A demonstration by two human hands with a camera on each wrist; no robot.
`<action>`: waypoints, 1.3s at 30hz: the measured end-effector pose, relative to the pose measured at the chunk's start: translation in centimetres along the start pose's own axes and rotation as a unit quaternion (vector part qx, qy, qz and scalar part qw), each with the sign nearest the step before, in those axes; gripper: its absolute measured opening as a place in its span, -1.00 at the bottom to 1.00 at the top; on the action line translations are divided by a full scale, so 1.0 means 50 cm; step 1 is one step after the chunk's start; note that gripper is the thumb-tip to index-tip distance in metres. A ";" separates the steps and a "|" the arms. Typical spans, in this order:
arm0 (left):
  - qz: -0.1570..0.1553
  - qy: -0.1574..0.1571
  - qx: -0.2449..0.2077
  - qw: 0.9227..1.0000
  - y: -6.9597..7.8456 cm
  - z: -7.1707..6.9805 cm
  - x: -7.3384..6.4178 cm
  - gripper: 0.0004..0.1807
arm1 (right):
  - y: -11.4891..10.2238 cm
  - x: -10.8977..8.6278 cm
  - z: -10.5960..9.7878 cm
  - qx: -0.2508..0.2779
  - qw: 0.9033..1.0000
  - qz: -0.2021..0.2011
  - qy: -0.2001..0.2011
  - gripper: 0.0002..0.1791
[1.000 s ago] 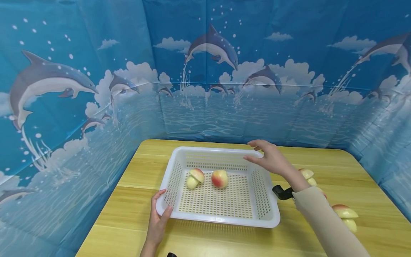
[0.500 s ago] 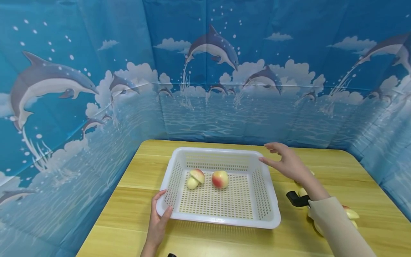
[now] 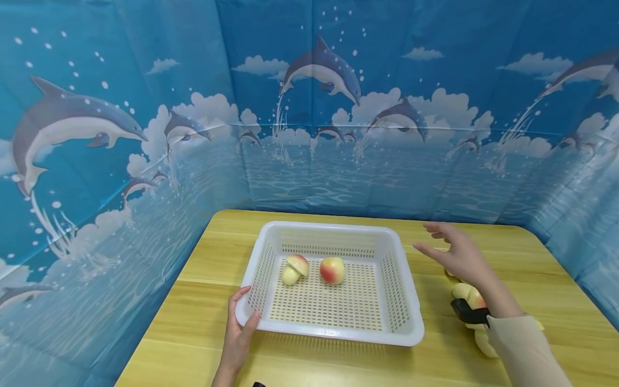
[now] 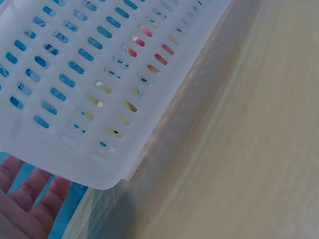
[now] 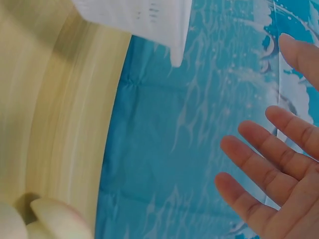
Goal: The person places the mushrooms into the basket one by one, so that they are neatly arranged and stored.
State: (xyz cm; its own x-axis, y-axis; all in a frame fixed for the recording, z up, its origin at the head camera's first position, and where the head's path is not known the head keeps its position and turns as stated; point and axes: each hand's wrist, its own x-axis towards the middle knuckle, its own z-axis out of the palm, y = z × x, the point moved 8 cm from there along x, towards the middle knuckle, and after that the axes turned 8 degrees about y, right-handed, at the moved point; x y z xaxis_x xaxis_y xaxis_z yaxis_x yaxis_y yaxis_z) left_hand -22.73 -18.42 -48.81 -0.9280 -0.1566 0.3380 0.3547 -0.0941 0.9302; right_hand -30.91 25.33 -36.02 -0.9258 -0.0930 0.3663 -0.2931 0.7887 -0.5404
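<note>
Out swung the right hand [image 3: 459, 255], empty and spread wide, from the basket [image 3: 338, 332] to three o'clock, so steadying apparently fell to the left hand [image 3: 236, 337], gripping the basket's eight-o'clock corner, mushroom [image 3: 297, 265] and peach [image 3: 332, 270] inside.

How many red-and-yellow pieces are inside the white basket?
2: a mushroom-shaped piece toward the left and a round piece near the middle. More pieces lie outside on the table, some partly hidden behind the right arm.
</note>
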 end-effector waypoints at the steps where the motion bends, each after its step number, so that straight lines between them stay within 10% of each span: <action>1: 0.001 0.000 0.001 1.000 0.000 0.000 0.000 -0.45 | 0.003 -0.003 -0.003 -0.002 1.000 0.003 -0.001 -0.24; 19: 0.003 0.009 0.008 1.000 0.000 -0.002 0.000 -0.45 | 0.097 -0.044 -0.045 -0.038 0.998 0.055 0.007 -0.15; 39: 0.005 0.000 0.010 1.000 0.001 0.000 0.001 -0.45 | 0.191 -0.052 -0.002 -0.043 0.991 0.094 -0.083 0.02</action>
State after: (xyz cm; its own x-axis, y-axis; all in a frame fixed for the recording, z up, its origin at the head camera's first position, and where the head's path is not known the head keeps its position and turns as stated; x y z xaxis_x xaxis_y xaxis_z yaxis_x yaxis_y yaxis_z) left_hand -22.75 -18.41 -48.75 -0.9246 -0.1575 0.3468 0.3612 -0.0738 0.9296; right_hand -31.27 33.19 -42.05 -0.9908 -0.0334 0.1312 -0.0973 0.8494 -0.5187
